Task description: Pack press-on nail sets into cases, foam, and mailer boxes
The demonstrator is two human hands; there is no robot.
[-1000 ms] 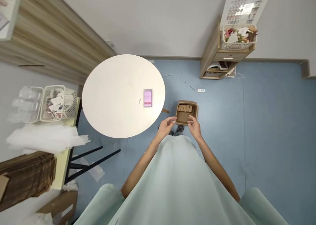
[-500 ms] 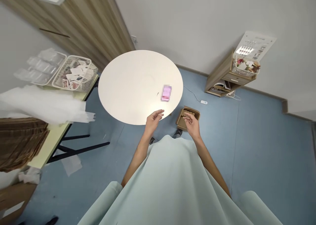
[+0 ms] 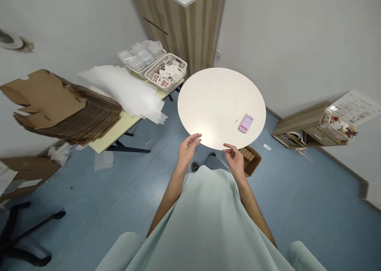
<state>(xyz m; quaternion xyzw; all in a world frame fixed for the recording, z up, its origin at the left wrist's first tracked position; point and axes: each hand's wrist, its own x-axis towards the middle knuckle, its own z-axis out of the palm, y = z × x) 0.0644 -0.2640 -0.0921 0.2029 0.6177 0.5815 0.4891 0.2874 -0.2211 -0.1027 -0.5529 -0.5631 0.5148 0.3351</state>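
Note:
My left hand [image 3: 187, 147] hovers at the near edge of a round white table [image 3: 205, 92], fingers loosely stretched forward and nothing visible in them. My right hand [image 3: 234, 156] is held a short way to its right, also with slightly bent, parted fingers and no object showing. A blurred pink-purple flat item [image 3: 245, 123] lies on the right part of the tabletop, with a tiny dark thing [image 3: 236, 121] beside it. Just beyond my right hand an open cardboard box [image 3: 255, 164] holding several small brown blocks sits on the floor, partly hidden by the hand and table.
On the left, a yellow-green table [image 3: 102, 144] carries stacked flat cardboard [image 3: 68, 112], white foam sheets [image 3: 127, 90] and a white basket of cards [image 3: 166, 74]. A wooden cabinet [image 3: 196, 37] stands behind. At right is a small shelf [image 3: 300, 124]; a power strip [image 3: 266, 147] lies on the floor.
My view has swung left, so the round table and side shelf sit further right, and more of the cardboard stack shows. Both hands remain raised and empty, with little change in pose.

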